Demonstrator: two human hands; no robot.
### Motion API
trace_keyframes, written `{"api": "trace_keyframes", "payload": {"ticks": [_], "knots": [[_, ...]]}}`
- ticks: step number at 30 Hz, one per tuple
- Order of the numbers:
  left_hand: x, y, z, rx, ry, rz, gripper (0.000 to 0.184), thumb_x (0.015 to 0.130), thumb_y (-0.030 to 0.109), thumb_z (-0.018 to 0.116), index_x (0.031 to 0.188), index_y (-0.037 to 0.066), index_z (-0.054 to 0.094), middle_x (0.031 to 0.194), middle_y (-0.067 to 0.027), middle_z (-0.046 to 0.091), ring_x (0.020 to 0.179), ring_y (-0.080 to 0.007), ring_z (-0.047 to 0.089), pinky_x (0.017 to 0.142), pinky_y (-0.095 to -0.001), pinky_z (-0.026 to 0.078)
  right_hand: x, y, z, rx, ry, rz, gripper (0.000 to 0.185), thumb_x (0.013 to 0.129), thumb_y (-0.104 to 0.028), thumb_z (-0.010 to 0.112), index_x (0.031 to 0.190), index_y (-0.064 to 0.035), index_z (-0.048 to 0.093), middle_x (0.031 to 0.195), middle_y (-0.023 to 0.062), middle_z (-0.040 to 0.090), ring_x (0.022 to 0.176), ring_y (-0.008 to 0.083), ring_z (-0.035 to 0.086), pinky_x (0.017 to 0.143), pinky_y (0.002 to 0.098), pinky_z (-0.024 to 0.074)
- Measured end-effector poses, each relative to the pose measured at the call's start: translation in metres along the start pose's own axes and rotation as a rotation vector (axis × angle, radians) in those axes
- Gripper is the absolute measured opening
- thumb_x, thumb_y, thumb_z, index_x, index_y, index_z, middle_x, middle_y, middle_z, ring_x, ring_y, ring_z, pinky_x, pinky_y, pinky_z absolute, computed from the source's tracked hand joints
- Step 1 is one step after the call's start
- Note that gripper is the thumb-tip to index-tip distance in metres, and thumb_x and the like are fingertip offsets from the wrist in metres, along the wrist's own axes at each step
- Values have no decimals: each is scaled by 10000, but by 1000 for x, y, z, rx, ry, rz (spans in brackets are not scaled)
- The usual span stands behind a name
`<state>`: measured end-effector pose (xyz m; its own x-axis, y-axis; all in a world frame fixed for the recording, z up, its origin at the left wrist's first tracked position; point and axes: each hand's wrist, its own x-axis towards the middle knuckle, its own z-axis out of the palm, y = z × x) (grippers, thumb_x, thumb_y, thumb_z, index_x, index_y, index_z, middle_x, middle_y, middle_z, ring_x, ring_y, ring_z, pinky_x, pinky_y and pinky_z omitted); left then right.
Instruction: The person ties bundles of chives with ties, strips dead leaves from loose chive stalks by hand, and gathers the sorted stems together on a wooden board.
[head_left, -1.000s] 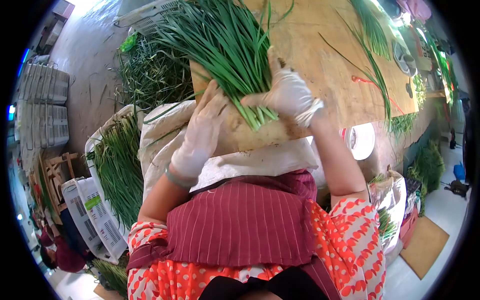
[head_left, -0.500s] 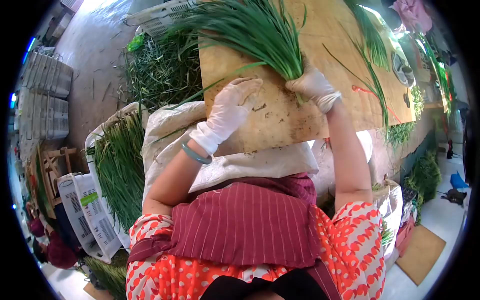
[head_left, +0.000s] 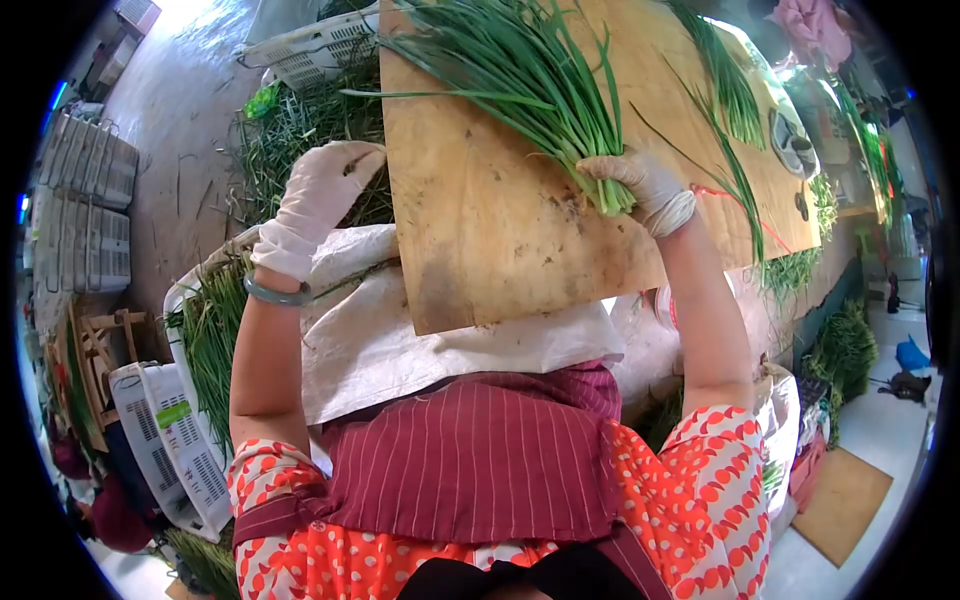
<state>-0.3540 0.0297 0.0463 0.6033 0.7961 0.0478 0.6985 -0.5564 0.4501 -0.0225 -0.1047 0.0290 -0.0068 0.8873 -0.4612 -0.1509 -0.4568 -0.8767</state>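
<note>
My right hand (head_left: 648,188), in a thin white glove, is closed around the pale base of a bunch of garlic chives (head_left: 540,95). The long green leaves fan out across the wooden board (head_left: 480,220) toward its far left edge. One blade sticks out to the left past the board. My left hand (head_left: 330,185), also gloved, is just left of the board, above the pile of loose leaf scraps (head_left: 345,115). Its fingers are bent and pressed together; whatever may be between them is too small to make out.
More chives (head_left: 730,85) and a red tie (head_left: 712,191) lie on the board's right side. A white sheet (head_left: 365,330) covers my lap. On the left stand a container of chives (head_left: 210,330), a white crate (head_left: 180,430) and stacked crates (head_left: 90,160). Another white crate (head_left: 310,50) stands behind.
My left hand has moved left off the board, and its fingers have closed. My right hand has shifted slightly right and nearer, still holding the chives, whose base now shows more.
</note>
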Motion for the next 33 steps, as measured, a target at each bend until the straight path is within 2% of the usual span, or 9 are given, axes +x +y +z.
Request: {"api": "trace_keyframes", "payload": {"ticks": [3, 8, 12, 16, 20, 23, 27, 30, 33], "knots": [[0, 11, 25, -566, -262, 34, 373, 883, 285, 521, 1087, -23, 573, 996, -76, 638, 884, -131, 582, 804, -263, 452, -2, 12, 20, 180, -52, -64, 361, 753, -226, 678, 1023, -3, 595, 888, 95, 641, 688, 175, 609, 621, 287, 504], [15, 63, 74, -2044, -530, -240, 448, 874, 247, 552, 1245, 34, 419, 1113, -57, 569, 976, -180, 551, 851, -289, 432, -2, 36, 60, 618, -432, 56, 465, 790, -243, 634, 1162, 1, 498, 1060, 133, 597, 792, 188, 614, 684, 307, 523], [25, 91, 93, -1977, -129, -531, 405, 816, 169, 631, 1158, 20, 474, 1065, -62, 584, 971, -189, 551, 857, -290, 426, -18, 31, 60, 379, -37, 79, 572, 820, -464, 553, 1157, -4, 510, 1057, 122, 599, 814, 221, 610, 711, 354, 509], [33, 91, 106, -1538, 119, -443, 429, 726, 20, 677, 1104, -7, 477, 1017, -87, 589, 886, -190, 565, 808, -296, 453, -29, 8, 9, -987, 305, 213, 490, 818, -441, 573, 1045, -8, 600, 867, 86, 644, 741, 161, 582, 686, 270, 447], [37, 90, 113, -1384, 134, -406, 641, 717, -12, 669, 1227, -22, 281, 1126, -133, 511, 977, -211, 525, 836, -287, 432, -37, 8, 20, -726, 509, -488, 307, 784, -235, 652, 1010, -29, 630, 828, 100, 611, 699, 189, 540, 689, 276, 437], [36, 96, 117, -1313, 188, -379, 678, 715, 0, 676, 1254, -11, 264, 1114, -140, 519, 969, -211, 531, 837, -281, 432, -18, 5, 32, -915, 425, -721, 233, 733, -182, 672, 943, -83, 660, 872, 124, 635, 826, 254, 596, 697, 336, 461], [31, 104, 103, -709, 232, -524, 1152, 612, 267, 795, 1395, 55, -23, 1381, -289, 122, 1264, -395, 216, 1048, -365, 215, 7, 31, 21, -707, 461, -676, 211, 766, -22, 620, 976, -8, 637, 842, 55, 623, 754, 130, 567, 673, 244, 452], [29, 99, 113, -333, 349, -314, 1131, 626, 303, 782, 1406, 122, -17, 1388, -294, 108, 1267, -422, 191, 1043, -411, 217, -26, 10, 28, -30, 351, -357, 158, 781, -17, 599, 920, 50, 630, 818, 74, 629, 745, 120, 576, 645, 222, 450], [29, 96, 117, -293, 313, -247, 1074, 643, 366, 758, 1413, 183, 31, 1399, -303, 60, 1281, -462, 109, 1047, -462, 179, -63, 15, 17, 142, 292, -455, 167, 777, -65, 624, 882, 64, 639, 798, 71, 643, 667, 96, 564, 612, 204, 443]]}}
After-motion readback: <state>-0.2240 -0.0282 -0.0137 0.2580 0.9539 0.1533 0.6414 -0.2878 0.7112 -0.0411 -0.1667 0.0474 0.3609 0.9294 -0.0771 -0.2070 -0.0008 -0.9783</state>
